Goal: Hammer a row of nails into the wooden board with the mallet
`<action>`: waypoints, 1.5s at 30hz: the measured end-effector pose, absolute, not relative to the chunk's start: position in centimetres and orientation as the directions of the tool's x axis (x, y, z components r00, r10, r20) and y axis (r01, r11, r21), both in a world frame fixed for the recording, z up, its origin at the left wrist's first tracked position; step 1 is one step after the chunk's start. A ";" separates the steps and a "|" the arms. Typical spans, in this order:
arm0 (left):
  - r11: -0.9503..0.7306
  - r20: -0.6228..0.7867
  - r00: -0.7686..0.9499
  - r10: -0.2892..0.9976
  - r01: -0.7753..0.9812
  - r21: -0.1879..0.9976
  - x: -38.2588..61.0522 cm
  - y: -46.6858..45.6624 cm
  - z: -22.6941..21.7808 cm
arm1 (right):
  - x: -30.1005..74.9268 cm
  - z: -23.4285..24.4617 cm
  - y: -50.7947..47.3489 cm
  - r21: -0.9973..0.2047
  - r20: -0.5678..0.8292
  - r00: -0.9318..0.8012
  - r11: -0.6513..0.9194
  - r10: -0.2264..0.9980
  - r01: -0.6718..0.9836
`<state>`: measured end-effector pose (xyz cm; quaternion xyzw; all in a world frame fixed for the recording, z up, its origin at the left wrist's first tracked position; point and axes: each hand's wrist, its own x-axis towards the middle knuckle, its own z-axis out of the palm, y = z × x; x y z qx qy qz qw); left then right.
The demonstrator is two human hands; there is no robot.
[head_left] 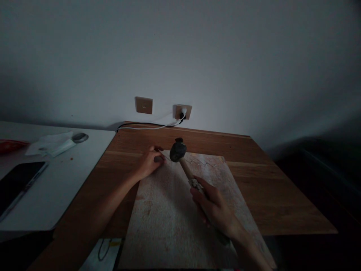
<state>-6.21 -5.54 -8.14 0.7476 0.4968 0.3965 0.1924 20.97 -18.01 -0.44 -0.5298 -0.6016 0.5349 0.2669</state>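
Two bare hands work over a pale, worn board [158,218] that lies on a brown wooden table [259,173], its near end reaching past the table's near edge. The right hand [214,205] has its fingers wrapped round the handle of a hammer [187,169], which slants forward and to the left. The dark hammer head [177,151] shows over the board's far edge; whether it touches anything cannot be told. The left hand [148,162] is at the board's far left corner, its fingers drawn narrowly together beside a thin, line-like piece [167,157]. Whether they pinch that piece cannot be told in the dim light. Right of the hammer head, a row of small, thin metallic pieces [206,164] runs along the board's far edge toward its far right corner.

Behind the table's far edge, two brown plates [144,105] are set in the wall [225,67]. A white plug [184,111] sits in the right one, and a white cable [146,128] and a black cable [138,123] run to the table's far left corner. Beyond the table's left edge, a white table [73,177] carries a dark-screened phone [21,180] at its left, with white tissue [47,142], a round dark disc [80,137] and something red [11,146] nearer its far edge.
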 end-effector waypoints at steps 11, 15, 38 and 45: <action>-0.413 0.380 0.186 0.906 0.580 0.702 -6.2 -5.2 -8.6 | 19.3 -1.2 -17.1 -0.922 -0.196 -0.364 -0.045 0.910 0.384; -0.375 0.348 0.167 0.922 0.604 0.704 -6.3 -5.2 -8.4 | 19.1 -1.2 -17.1 -0.914 -0.197 -0.353 -0.041 0.914 0.404; -0.496 0.529 0.144 0.836 0.609 0.619 -6.3 -5.9 -6.5 | 22.5 -3.4 -27.5 -0.876 -0.465 0.062 -0.448 0.883 -0.179; -0.482 0.520 0.185 0.834 0.703 0.523 -5.5 -6.8 -1.7 | 22.3 -4.5 -26.7 -0.865 -0.481 -0.064 -0.485 0.875 -0.128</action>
